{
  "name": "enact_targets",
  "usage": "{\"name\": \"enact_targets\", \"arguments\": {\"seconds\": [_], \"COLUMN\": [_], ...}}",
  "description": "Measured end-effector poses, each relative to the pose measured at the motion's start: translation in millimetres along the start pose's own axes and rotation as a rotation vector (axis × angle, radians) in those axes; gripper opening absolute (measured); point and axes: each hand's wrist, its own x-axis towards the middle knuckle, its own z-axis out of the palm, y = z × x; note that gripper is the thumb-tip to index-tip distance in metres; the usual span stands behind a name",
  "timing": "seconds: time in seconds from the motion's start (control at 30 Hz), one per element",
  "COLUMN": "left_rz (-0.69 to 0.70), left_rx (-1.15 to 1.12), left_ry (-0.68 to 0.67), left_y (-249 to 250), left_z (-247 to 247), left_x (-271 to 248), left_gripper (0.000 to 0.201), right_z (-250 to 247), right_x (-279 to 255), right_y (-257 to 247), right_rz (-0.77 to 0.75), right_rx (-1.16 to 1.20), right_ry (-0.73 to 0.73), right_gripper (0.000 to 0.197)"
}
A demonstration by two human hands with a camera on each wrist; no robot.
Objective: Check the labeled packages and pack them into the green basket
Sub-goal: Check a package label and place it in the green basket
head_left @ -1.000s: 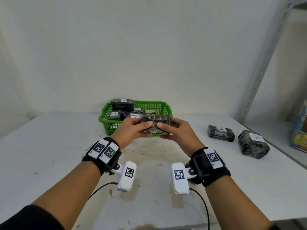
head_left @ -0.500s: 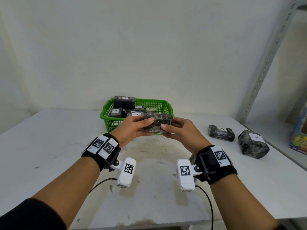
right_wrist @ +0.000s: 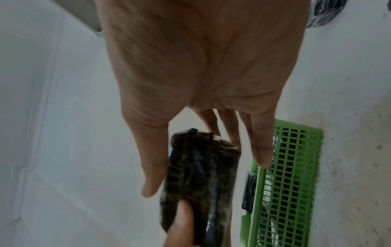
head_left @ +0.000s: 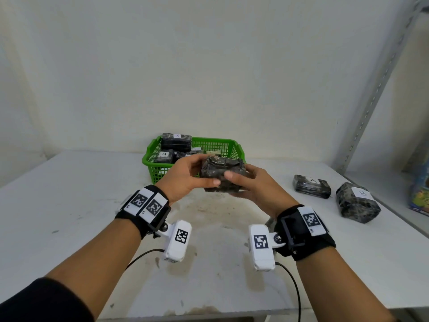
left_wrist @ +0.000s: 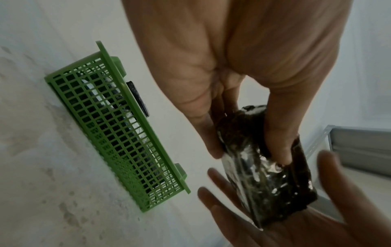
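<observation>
Package between both hands

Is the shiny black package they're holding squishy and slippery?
Probably a bit squishy: the held package has wrinkled, lumpy wrap. Its glossy film may be slippery, maybe why the left hand and right hand both hold it.

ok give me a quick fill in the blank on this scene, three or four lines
1. Both hands hold one dark wrapped package in front of the ____ basket.
2. The bulky package at the far right of the table is labelled ____.
3. The flat package beside it is labelled ____.

Missing words: green; B; A
</observation>
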Motion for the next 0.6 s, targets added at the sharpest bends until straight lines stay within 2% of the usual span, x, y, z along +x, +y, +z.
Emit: {"name": "enact_targets", "arguments": {"seconds": [0.1, 0.2, 0.27, 0.4, 0.5, 0.6], "left_rz": [0.051, -0.027, -0.100, -0.111, -0.061, -0.054], "left_rx": [0.065, -0.016, -0.101, -0.006, 0.163, 0.184], "left_ry": [-0.025, -0.090, -0.127, 0.050, 0.058, 0.027], "left_y": [-2, -2, -2, -3, -3, -2], "left_z": [-1, 2, 8, 16, 15, 14], "left_x": [0, 0, 0, 1, 0, -1], "left_gripper": [0.069, 0.076, 0.063, 0.033, 0.028, 0.028], "right_z": [2, 1, 0, -1, -3, -4], "right_x": [-2, -1, -1, 0, 0, 1], "right_y": [-2, 1, 5, 10, 12, 11], "right_rz": [0.131, 0.095, 0.042, 0.027, 0.009, -0.021], "right_rx": [0.083, 0.116, 0.093, -0.009, -0.110, -0.159], "right_ry": [-0.018, 0.055, 0.091, 0.131, 0.153, 0.189], "right_gripper": [0.047, 0.029, 0.027, 0.030, 0.036, 0.041]}}
